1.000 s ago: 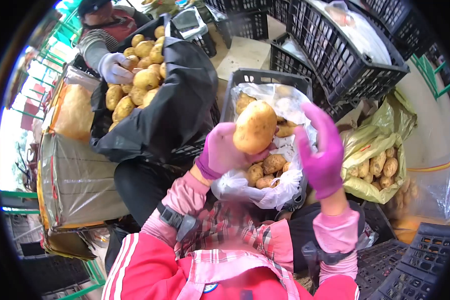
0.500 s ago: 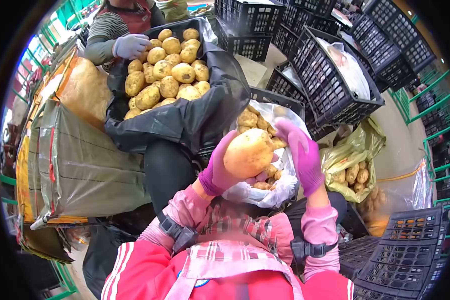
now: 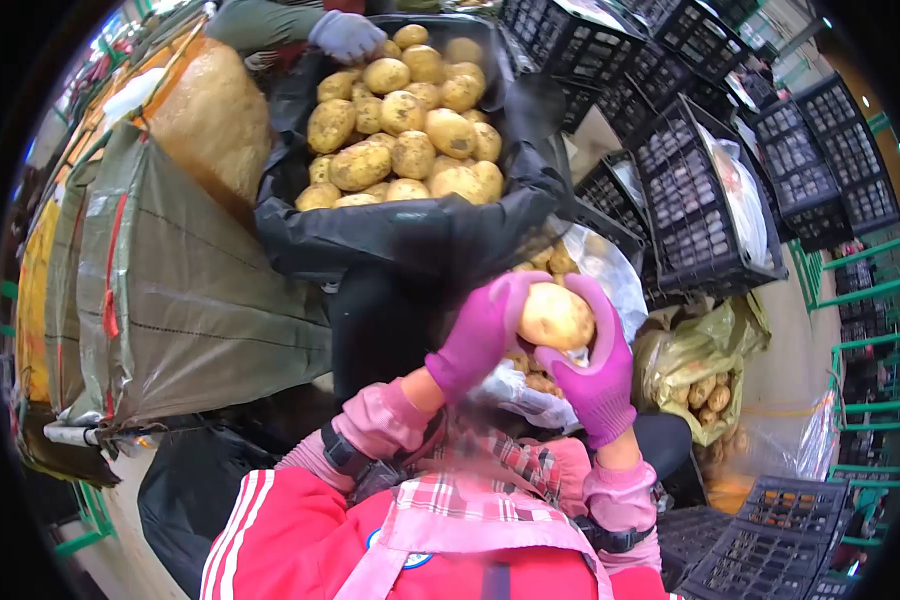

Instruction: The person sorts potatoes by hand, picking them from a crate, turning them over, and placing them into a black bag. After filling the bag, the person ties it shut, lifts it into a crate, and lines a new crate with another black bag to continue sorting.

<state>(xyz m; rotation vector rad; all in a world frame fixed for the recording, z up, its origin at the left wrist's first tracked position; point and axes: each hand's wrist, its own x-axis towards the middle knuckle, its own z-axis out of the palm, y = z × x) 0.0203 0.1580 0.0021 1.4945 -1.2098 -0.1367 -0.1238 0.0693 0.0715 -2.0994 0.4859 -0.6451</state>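
Both my hands wear purple gloves and hold one large pale-yellow potato between them. My left hand grips its left side, and my right hand wraps round its right and lower side. Beneath them, a bin lined with white plastic contains smaller potatoes, partly hidden by my hands. Beyond my hands stands a crate with a black liner, heaped with several large, dirt-marked potatoes.
A co-worker's gloved hand is at the far edge of the heaped crate. Large sacks stand at the left. Black plastic crates are stacked at the back right. A yellow-green bag of potatoes lies right of my hands.
The view has shifted, so the heaped crate appears farther right. My right hand has closed onto the potato, which has moved right and turned. The co-worker's hand remains by the crate.
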